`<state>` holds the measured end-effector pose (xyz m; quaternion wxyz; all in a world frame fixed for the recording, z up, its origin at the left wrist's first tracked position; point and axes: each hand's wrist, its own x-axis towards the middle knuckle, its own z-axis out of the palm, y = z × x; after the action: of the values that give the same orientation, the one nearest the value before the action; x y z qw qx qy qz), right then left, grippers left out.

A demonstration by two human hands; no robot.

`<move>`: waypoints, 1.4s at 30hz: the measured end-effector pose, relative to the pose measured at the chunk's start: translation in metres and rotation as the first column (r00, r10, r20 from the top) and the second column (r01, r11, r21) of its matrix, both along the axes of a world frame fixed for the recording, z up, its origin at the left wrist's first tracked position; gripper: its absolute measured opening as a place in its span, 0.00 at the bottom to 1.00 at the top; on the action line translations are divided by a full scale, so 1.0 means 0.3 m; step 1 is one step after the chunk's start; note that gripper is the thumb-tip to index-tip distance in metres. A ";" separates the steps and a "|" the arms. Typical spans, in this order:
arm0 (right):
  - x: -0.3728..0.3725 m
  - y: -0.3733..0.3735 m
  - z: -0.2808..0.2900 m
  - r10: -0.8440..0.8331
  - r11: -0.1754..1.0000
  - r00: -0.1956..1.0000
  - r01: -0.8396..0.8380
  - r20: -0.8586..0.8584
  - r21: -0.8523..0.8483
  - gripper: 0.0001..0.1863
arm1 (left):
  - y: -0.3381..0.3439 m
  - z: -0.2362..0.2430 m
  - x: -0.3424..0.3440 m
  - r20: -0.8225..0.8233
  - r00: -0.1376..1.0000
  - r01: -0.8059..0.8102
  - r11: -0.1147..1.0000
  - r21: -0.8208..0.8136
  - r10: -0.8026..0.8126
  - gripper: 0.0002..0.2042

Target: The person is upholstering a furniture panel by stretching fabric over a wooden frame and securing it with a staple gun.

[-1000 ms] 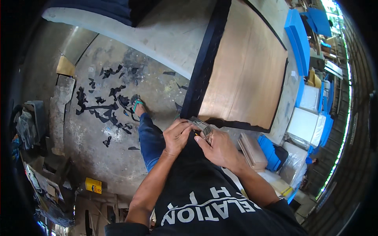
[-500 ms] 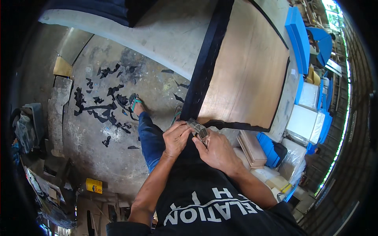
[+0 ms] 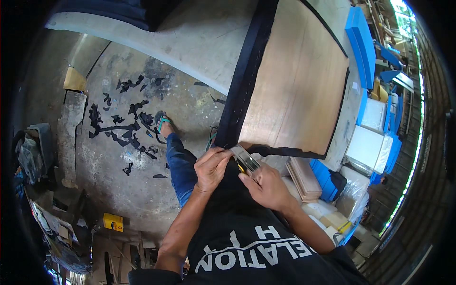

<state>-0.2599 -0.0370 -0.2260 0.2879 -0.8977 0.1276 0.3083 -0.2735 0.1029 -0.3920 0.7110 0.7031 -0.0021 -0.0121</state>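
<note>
A worker's R hand [image 3: 268, 186] grips a metal hand tool [image 3: 247, 158], its nose at the near L corner of a wood panel [image 3: 297, 80], while the L hand [image 3: 210, 170] has its fingers pinched on the panel's black fabric [image 3: 237, 97] border, right beside the tool. The panel lies on a grey counter [image 3: 199, 50], near corner at the worker's waist, w/ blk scraps [image 3: 126, 128] on the floor [image 3: 118, 175] to the L & blue foam slabs [image 3: 362, 47] to the R.
</note>
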 end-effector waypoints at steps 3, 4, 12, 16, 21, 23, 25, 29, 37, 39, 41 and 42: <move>0.009 -0.023 0.054 0.040 0.999 0.996 -0.039 -0.074 0.013 0.17 | -0.003 0.010 0.013 0.058 0.998 -0.008 0.999 0.034 0.006 0.08; 0.017 -0.026 0.062 0.025 1.000 0.991 -0.024 -0.131 0.011 0.17 | -0.001 0.010 0.019 0.087 0.996 -0.006 0.999 0.047 0.001 0.08; 0.049 0.007 0.010 0.010 0.997 0.999 -0.014 -0.047 -0.070 0.18 | 0.012 0.007 0.024 0.173 0.984 0.029 0.997 0.069 -0.040 0.09; 0.048 0.033 -0.051 0.035 0.988 0.999 -0.031 0.023 -0.150 0.18 | 0.009 -0.001 0.024 0.161 0.986 0.027 0.997 0.074 -0.038 0.09; 0.046 0.002 -0.014 -0.016 0.997 1.000 0.017 0.008 -0.069 0.18 | 0.008 -0.002 0.029 0.175 0.984 0.032 0.996 0.082 -0.046 0.08; 0.051 -0.033 0.037 0.028 0.998 0.995 -0.034 -0.091 -0.060 0.19 | 0.010 0.003 0.031 0.185 0.982 0.029 0.995 0.091 -0.045 0.07; 0.067 -0.060 0.071 0.123 0.989 0.992 -0.122 0.002 -0.084 0.20 | 0.012 0.008 0.035 0.195 0.979 0.038 0.995 0.097 -0.056 0.07; 0.132 -0.103 0.072 0.326 0.931 0.945 -0.318 0.011 -0.181 0.21 | 0.015 0.011 0.040 0.204 0.978 0.027 0.996 0.091 -0.045 0.07; 0.230 -0.117 -0.006 0.492 0.831 0.870 -0.476 -0.018 -0.287 0.20 | 0.006 0.012 0.024 0.131 0.990 0.039 0.992 0.120 -0.055 0.08; 0.226 -0.123 0.025 0.490 0.837 0.871 -0.481 -0.034 -0.261 0.20 | 0.005 0.011 0.025 0.149 0.987 0.040 0.991 0.126 -0.059 0.09; 0.230 -0.135 0.063 0.504 0.843 0.864 -0.497 -0.024 -0.206 0.19 | 0.007 0.012 0.024 0.154 0.987 0.018 0.992 0.122 -0.037 0.07; 0.236 -0.140 0.075 0.516 0.842 0.856 -0.507 0.002 -0.182 0.20 | 0.006 0.014 0.024 0.145 0.988 0.029 0.994 0.109 -0.045 0.07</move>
<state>-0.1891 -0.0790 -0.2033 0.1185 -0.9284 -0.0973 0.3383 -0.2664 0.1048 -0.3879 0.6700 0.7388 -0.0669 0.0266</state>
